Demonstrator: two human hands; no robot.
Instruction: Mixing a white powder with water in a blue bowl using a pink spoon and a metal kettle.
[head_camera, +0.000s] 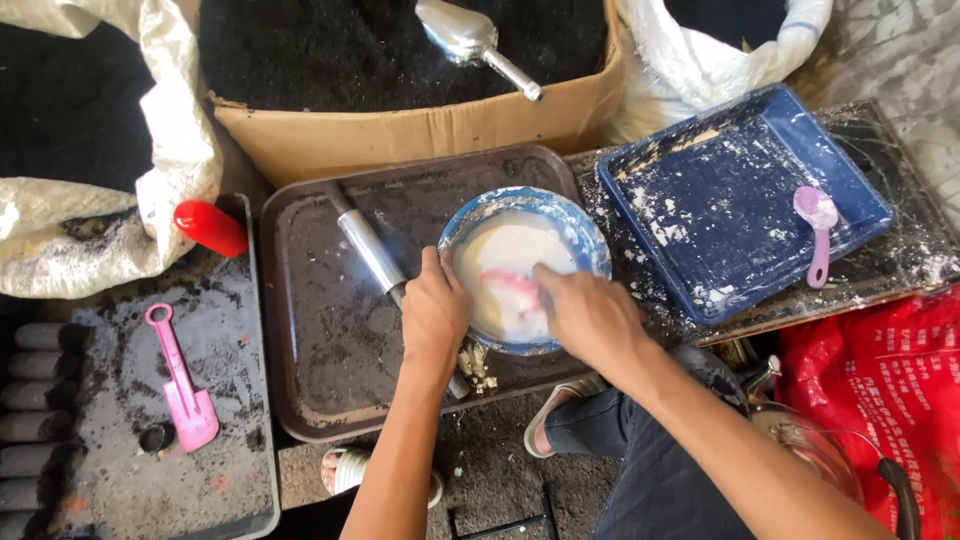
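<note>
The left hand (434, 312) is laid on the near left rim of the bowl (585, 235), its fingers curled over the edge and its thumb up along the outside, so that the rim is gripped. The left forearm is stretched straight up from the bottom of the view. The right hand (588, 315) is reached in from the lower right and bent down into the bowl, the fingertips dipped in the white paste (505, 255). A pink thing (513, 287) is seen at those fingertips, blurred; whether it is clasped cannot be told, and how far the right fingers are spread cannot be told either.

The bowl, blue and smeared white, is set on the right part of a brown tray (320, 330). A metal rod (365, 245) is laid aslant on the tray, just left of the bowl and passing under the left hand.

Right of the brown tray a blue tray (740, 160) crusted with white is placed, with a pink brush (818, 230) in it. To the left a grey tray (120, 470) carries a pink spade (180, 385), and a red cap (212, 227) is set at its far corner. Behind, a cardboard box (400, 135) of black powder holds a metal scoop (470, 40), flanked by white sacks (150, 150). A red bag (880, 390) lies at the lower right. Sandalled feet are seen on the ground below.
</note>
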